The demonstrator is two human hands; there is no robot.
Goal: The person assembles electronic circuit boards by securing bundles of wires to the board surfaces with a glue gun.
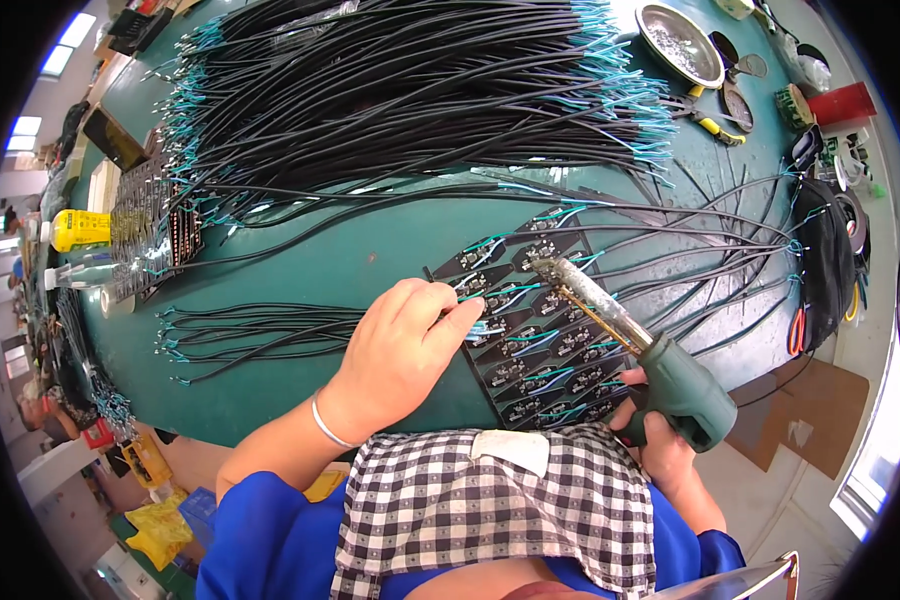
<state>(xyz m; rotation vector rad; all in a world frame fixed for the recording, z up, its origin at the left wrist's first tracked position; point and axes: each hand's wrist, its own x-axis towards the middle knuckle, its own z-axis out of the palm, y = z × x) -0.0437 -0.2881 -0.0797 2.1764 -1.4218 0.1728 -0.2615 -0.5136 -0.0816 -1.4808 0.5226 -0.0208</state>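
A dark green soldering gun (685,390) is gripped in my right hand (660,440). Its crusted tip reaches up and left over a black panel of small circuit boards (530,345). My left hand (395,345) is closed in a pinch at the panel's left edge, on the teal end of a black cable (477,328). Short teal wires lie across several of the boards, and black cables run off them to the right. Left of my left hand, a small bunch of black cables (260,335) rests on the green table.
A large pile of black cables with teal ends (400,95) covers the table's far side. Far right are a metal bowl (680,45) and yellow-handled pliers (715,125). At left stand a yellow bottle (78,230), a clear bottle (80,275) and a stack of board panels (155,220).
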